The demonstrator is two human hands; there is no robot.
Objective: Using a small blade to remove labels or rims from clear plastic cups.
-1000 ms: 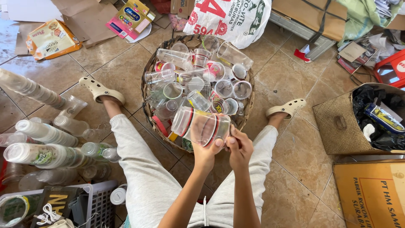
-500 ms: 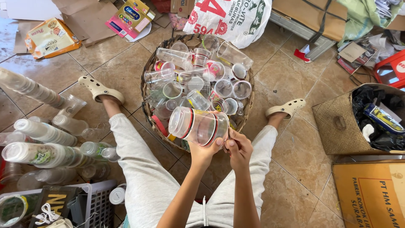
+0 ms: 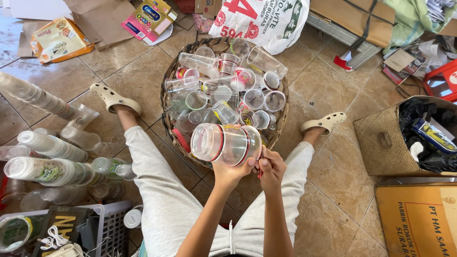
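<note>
the cup stack [image 3: 227, 143] lies sideways above the basket [image 3: 281, 124], gripped at its base end by the left hand [image 3: 232, 172], fingers curled shut around it so the rims face away. the right hand [image 3: 272, 166] pinches a thin red tool [image 3: 260, 167] against the stack's base. more stacks [image 3: 47, 170] lie on the floor at the left, loose cups [image 3: 223, 110] in the basket.

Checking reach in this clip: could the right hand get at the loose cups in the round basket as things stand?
Probably yes: the right hand hovers at the basket's near rim, cups lying uncovered. But it pinches a small red thing.
</note>
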